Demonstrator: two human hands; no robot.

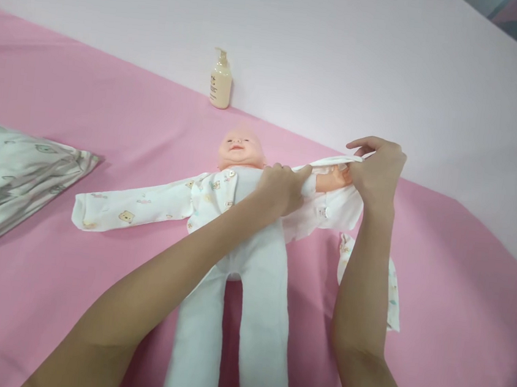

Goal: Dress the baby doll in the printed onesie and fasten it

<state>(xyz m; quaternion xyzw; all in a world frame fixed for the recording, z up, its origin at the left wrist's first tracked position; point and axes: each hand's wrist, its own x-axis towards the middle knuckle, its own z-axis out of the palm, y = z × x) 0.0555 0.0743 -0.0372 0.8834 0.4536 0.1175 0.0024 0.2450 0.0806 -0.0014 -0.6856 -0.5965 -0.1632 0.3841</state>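
Note:
A baby doll lies on its back in a white footed suit, head away from me. A white printed baby jacket covers one shoulder, its sleeve stretched out to the left. The jacket's other half lies inside-out under the doll's arm on the right, whose hand is bare. My right hand pinches the jacket's edge beside the doll's hand and draws it taut. My left hand is closed at the doll's upper arm, on the cloth there; its fingertips are partly hidden.
A cream pump bottle stands at the back against the pale wall. At the left is a folded leaf-print cloth. A small printed cloth piece lies partly behind my right forearm. Pink fabric covers the table.

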